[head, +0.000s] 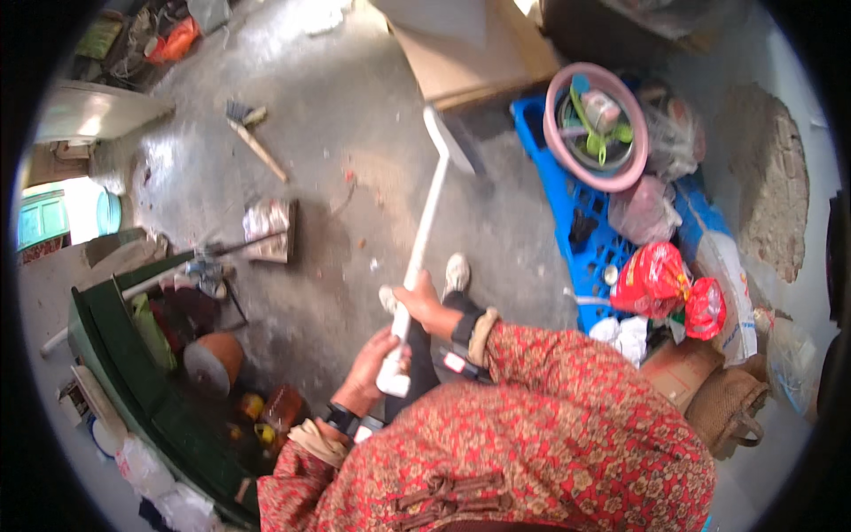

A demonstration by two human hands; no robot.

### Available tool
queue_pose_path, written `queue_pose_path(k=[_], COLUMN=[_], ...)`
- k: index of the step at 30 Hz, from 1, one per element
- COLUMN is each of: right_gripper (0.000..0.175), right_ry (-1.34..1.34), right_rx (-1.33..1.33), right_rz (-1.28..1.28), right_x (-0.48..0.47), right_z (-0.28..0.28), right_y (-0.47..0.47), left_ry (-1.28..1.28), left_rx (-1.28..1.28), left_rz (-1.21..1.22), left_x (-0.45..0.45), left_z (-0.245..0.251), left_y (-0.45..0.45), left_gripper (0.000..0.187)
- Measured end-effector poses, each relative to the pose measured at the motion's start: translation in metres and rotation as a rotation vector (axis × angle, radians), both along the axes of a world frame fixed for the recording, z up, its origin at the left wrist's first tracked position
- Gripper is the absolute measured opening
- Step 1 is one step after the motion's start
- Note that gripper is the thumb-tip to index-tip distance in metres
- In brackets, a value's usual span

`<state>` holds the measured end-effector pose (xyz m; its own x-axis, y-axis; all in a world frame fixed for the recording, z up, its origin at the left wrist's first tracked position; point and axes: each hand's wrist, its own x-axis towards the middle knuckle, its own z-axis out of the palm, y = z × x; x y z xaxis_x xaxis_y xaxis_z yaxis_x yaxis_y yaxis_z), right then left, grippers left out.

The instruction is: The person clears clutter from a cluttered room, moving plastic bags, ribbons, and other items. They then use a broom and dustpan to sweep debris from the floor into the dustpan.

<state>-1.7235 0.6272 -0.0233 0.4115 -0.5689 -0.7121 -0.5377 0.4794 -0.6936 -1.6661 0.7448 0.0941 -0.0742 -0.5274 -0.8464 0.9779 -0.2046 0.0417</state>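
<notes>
A white-handled broom [432, 183] slants across the middle of the view, its dark bristles on the concrete floor beside a cardboard box. My left hand [373, 362] is closed around the lower end of the handle, close to my body. Farther up the same handle, my right hand [420, 297] grips it. Both wrists wear dark bands. Small bits of debris [349, 175] lie on the floor to the left of the broom.
A blue plastic pallet [565, 233] at right holds a pink basin [550, 126] with utensils and red plastic bags [648, 279]. A hand brush [259, 149] lies on the floor at upper left, near a small box [291, 233]. A dark green cabinet [146, 399] stands at left.
</notes>
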Motion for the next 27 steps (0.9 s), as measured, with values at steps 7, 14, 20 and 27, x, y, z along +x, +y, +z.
queue_pose_path(k=[7,14,20,27], right_gripper=[0.049,0.057,0.062,0.042], right_ry=[0.048,-0.079,-0.45,-0.307], right_rx=[0.364,-0.005,0.109,-0.262], right_rz=[0.227,0.213,-0.004,-0.231], right_x=[0.04,0.074,0.086,0.088], right_z=[-0.028,0.052,0.082,0.06], right_y=[0.045,0.066,-0.031,-0.224], left_ry=[0.034,-0.052,0.047,0.186], left_rx=[0.165,-0.058,-0.282,-0.21], left_rz=[0.129,0.201,0.23,-0.055], left_x=[0.024,0.043,0.072,0.082], left_z=[-0.008,0.041,0.041,0.046], left_y=[0.048,0.08,0.012,-0.157], left_gripper=[0.022,0.041,0.04,0.035])
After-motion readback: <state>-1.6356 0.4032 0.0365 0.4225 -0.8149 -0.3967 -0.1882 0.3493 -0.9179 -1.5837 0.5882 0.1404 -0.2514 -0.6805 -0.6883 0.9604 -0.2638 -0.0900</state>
